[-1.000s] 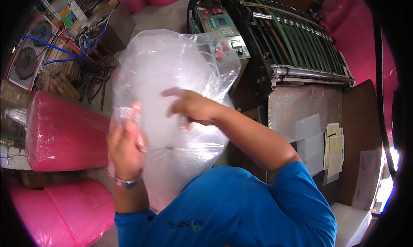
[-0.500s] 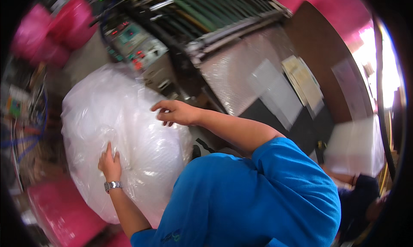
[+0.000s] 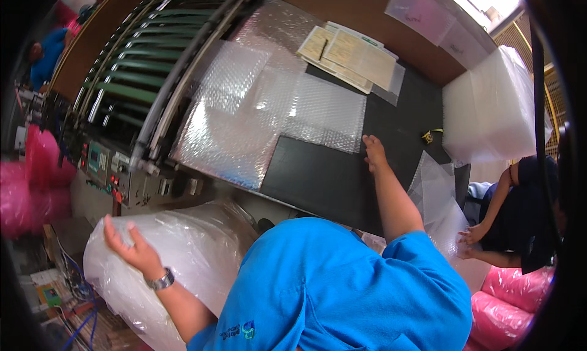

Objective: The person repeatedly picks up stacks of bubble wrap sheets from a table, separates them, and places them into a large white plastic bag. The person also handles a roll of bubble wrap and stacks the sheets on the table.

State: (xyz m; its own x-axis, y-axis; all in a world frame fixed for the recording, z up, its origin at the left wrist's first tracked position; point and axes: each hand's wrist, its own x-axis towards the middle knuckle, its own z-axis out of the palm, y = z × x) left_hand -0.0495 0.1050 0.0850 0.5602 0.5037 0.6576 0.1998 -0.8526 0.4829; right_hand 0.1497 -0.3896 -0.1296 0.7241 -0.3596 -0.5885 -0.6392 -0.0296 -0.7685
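Observation:
My left hand (image 3: 134,248), with a metal watch on its wrist, is open over the big, full clear plastic bag (image 3: 177,247) beside the table. Its fingers are spread; whether they touch the bag I cannot tell. My right hand (image 3: 374,153) reaches over the black tabletop (image 3: 324,180), open and holding nothing. Its fingertips are at the edge of a bubble wrap sheet (image 3: 327,113). More bubble wrap (image 3: 232,131) lies flat to the left of that sheet, against the machine's rollers.
A roller machine (image 3: 140,76) with a control panel (image 3: 101,161) stands left. Clipboards with papers (image 3: 354,54), a tape measure (image 3: 431,135) and a stack of clear sheets (image 3: 489,106) are on the table. At right, a co-worker's hands (image 3: 471,241) handle clear bubble sheets (image 3: 443,210). Pink bags (image 3: 510,302) lie below.
My view has swung right toward the table. My right hand has gone from above the plastic bag to the tabletop; my left hand stays by the bag, its fingers now spread.

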